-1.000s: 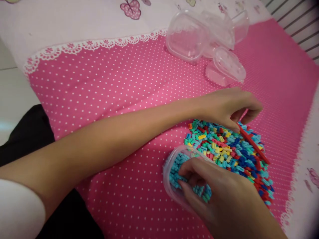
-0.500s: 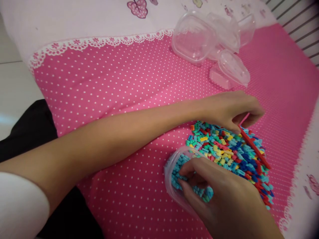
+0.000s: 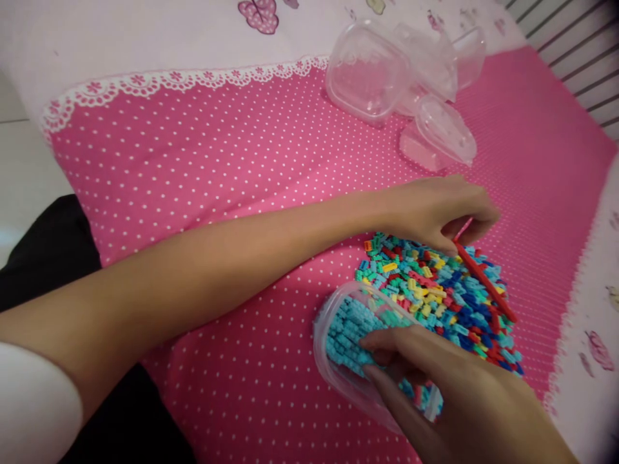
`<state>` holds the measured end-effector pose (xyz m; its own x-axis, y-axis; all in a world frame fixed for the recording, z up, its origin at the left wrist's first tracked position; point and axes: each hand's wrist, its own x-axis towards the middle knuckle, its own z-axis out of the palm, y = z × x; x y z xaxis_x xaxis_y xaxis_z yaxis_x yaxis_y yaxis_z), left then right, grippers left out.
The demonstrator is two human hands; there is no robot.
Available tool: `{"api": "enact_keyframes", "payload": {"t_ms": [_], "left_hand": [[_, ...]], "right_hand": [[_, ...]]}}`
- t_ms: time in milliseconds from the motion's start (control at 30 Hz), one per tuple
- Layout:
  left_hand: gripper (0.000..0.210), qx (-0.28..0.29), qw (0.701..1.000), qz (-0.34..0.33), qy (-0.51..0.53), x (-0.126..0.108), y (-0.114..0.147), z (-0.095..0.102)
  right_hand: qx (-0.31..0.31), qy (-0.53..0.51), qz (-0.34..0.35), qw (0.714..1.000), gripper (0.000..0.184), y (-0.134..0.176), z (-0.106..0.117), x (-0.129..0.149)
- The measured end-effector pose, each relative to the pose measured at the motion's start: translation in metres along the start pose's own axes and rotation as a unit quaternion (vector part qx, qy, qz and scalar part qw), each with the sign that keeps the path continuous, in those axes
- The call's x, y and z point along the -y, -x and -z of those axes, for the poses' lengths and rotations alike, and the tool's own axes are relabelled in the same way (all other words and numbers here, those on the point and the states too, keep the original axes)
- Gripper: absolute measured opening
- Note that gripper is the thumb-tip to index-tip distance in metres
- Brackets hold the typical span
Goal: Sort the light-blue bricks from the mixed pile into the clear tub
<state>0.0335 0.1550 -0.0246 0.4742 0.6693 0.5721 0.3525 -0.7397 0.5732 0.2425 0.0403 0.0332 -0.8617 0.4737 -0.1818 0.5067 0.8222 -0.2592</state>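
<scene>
My left hand (image 3: pixel 442 209) reaches across the pile with its fingers closed on a slim red plastic stick (image 3: pixel 486 283). The stick slants down to the right over a heap of small building bricks (image 3: pixel 428 293) in blue, green, yellow and red. In front of the heap, a clear plastic tub (image 3: pixel 322 357) holds many light blue bricks (image 3: pixel 348 332). My right hand (image 3: pixel 435 380) is over the tub's right side, thumb and index tips slightly apart above the bricks. I see nothing between them; the other fingers are partly hidden.
Several clear plastic containers and lids (image 3: pixel 367 71) lie at the back. A pink dotted bed sheet (image 3: pixel 217 154) with lace trim spreads under everything. A barred rail (image 3: pixel 565 51) stands at the far right.
My right hand has drawn back a little from the tub's bricks towards the lower right, uncovering more light blue bricks. My left hand keeps its hold on the red stick. The view has shifted slightly.
</scene>
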Motion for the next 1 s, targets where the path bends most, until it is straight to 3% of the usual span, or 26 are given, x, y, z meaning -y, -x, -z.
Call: {"api": "enact_keyframes", "payload": {"t_ms": [167,733,1000], "left_hand": [[0.018,0.001,1.0,-0.001,0.0,0.001,-0.001,-0.001],[0.018,0.003,1.0,0.004,-0.004,-0.002,0.0,0.001],[0.007,0.028,0.999,0.0,0.022,0.001,-0.001,0.004]], "right_hand": [[0.015,-0.034,0.003,0.999,0.016,-0.01,-0.006,-0.004],[0.015,-0.002,0.003,1.0,0.018,-0.016,-0.006,0.003],[0.017,0.023,-0.008,1.0,0.019,-0.018,-0.009,0.005]]}}
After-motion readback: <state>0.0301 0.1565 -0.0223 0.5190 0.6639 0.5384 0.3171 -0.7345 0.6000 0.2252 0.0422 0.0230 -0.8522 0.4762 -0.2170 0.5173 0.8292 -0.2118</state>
